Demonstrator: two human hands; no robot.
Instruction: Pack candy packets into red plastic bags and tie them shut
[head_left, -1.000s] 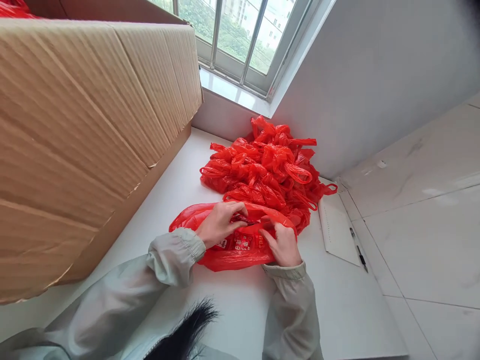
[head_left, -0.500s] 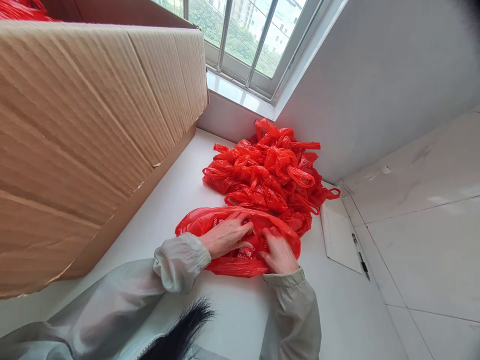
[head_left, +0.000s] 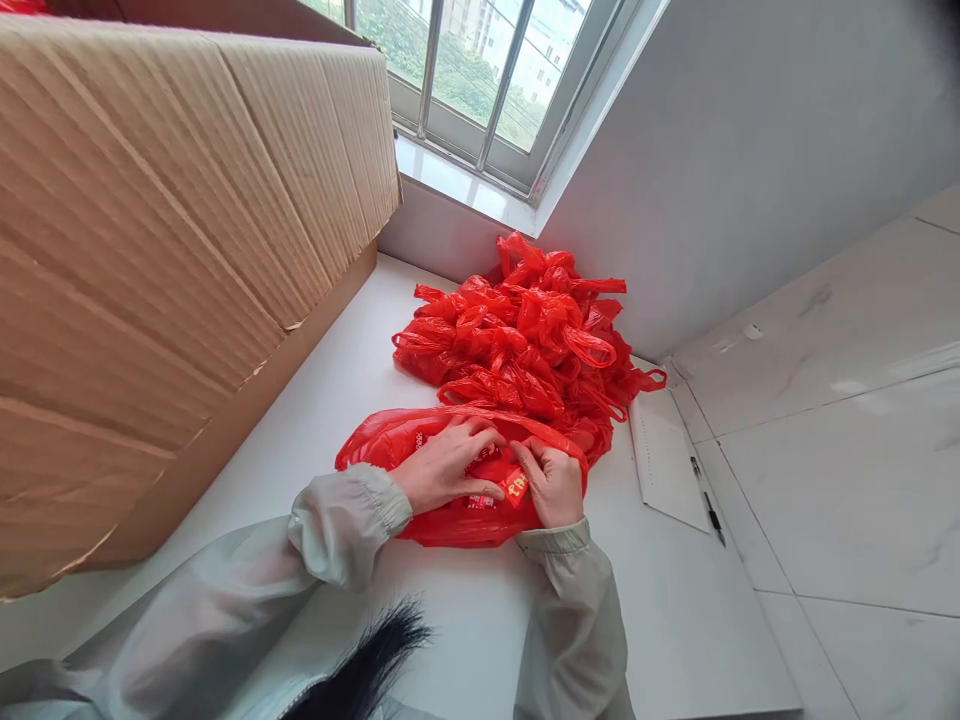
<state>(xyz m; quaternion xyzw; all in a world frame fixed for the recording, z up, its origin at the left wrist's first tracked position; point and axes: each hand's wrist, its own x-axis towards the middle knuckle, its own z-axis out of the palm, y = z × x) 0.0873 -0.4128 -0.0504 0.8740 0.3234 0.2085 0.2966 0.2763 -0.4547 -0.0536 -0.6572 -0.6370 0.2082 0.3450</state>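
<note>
An opened red plastic bag (head_left: 465, 528) lies on the white tabletop with its mouth spread wide. Red items with pale printing (head_left: 481, 500) show inside it, partly covered by my hands. My left hand (head_left: 442, 468) reaches over the opening, thumb and fingers apart, holding nothing that I can see. Opposite it, my right hand (head_left: 556, 488) is closed, thumb against fingers, on a small red packet (head_left: 516, 488) with yellow characters. Just behind this bag, several tied red plastic bags (head_left: 517, 340) are heaped against the wall.
A large cardboard box (head_left: 187, 230) stands at the left, red plastic showing at its top corner. A white notepad (head_left: 667, 455) and a black pen (head_left: 709, 505) lie to the right beside the tiled wall. A barred window (head_left: 480, 90) is behind.
My right hand has come up from inside the bag and now shows the small red packet in its fingers. My left hand stays over the opening. The whole view has shifted slightly.
</note>
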